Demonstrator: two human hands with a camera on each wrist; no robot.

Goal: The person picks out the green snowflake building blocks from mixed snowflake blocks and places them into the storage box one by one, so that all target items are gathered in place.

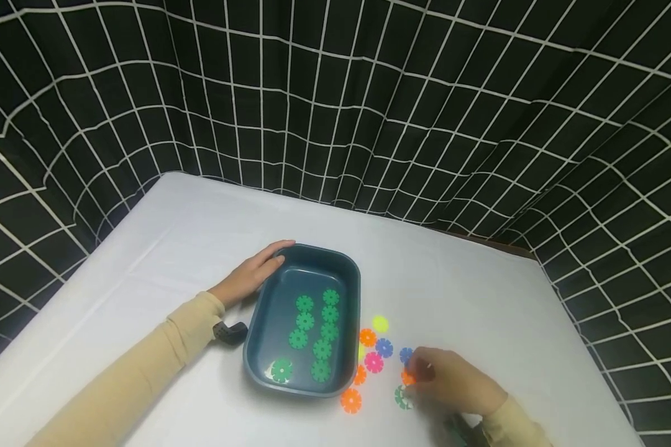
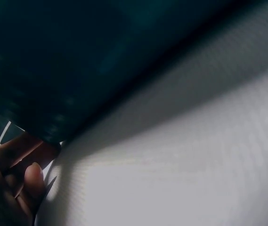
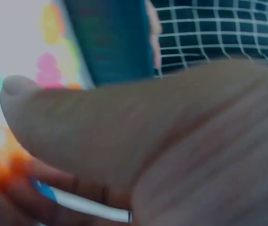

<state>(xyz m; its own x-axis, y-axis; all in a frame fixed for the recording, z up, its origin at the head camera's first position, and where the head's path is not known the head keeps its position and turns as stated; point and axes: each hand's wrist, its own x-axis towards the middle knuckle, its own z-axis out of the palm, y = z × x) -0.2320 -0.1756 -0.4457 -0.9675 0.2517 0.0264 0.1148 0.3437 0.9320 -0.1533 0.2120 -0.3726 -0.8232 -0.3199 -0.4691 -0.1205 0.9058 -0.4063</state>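
Observation:
A blue-grey plastic tub (image 1: 303, 391) stands on the white table, with several green notched discs (image 1: 304, 321) lying flat on its floor. My left hand (image 1: 251, 273) holds the tub's far left corner, thumb over the rim and fingers along the outside. Beside the tub's right wall, my right hand (image 1: 453, 375) hovers low over loose discs, thumb and index finger apart with a gap between them. Just by its thumb is a green disc (image 1: 402, 397); an orange disc (image 1: 407, 376) and a blue disc (image 1: 406, 355) lie by the index finger. The right wrist view is blurred.
Between tub and right hand lie several orange discs (image 1: 351, 401), a pink disc (image 1: 374, 362), a blue disc (image 1: 384, 348) and a yellow disc (image 1: 380, 323). Black curtain (image 1: 324, 112) with a white grid surrounds the table (image 1: 453, 285) at the back and sides.

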